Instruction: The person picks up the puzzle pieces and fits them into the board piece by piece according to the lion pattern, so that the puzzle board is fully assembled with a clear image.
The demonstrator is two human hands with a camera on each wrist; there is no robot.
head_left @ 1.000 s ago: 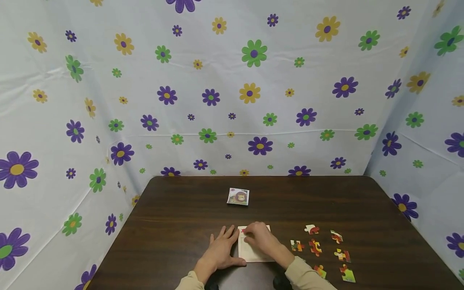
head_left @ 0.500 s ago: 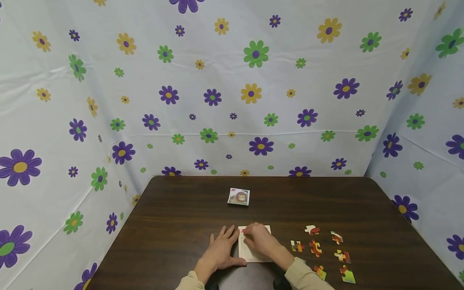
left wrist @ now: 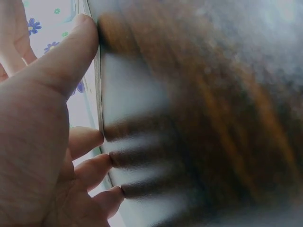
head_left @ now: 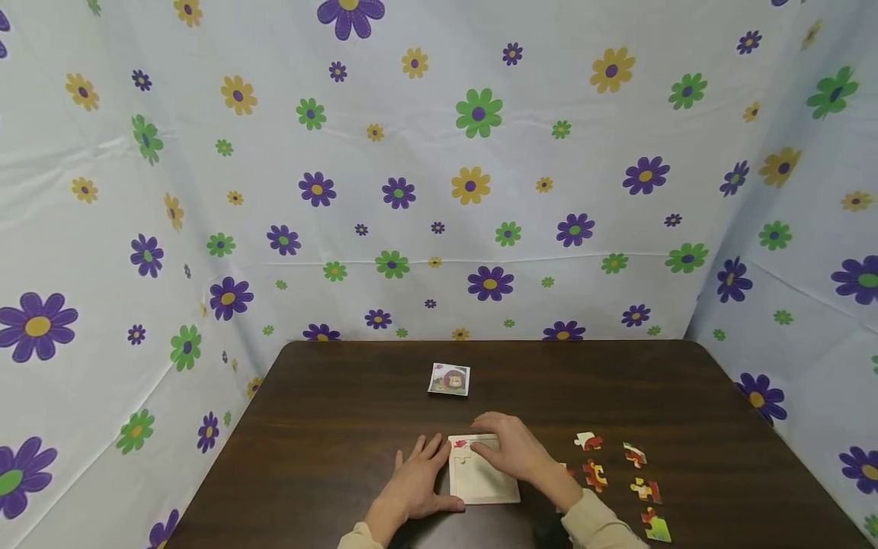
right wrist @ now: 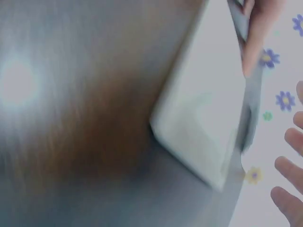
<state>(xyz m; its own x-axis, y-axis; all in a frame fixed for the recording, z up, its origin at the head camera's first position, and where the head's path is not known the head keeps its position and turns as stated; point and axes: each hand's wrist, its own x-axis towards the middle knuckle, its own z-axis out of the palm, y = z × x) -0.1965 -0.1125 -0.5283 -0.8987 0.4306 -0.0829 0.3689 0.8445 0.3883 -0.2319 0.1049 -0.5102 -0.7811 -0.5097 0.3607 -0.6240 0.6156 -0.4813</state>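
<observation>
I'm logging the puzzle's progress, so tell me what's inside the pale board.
A puzzle piece with pink on it lies in the far left corner of the board. The right hand covers the far right part; anything beneath it cannot be seen.

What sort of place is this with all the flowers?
Maybe a curtained-off activity corner: a flowery white sheet hangs behind a dark table, and jigsaw pieces lie beside a pale puzzle board.
</observation>
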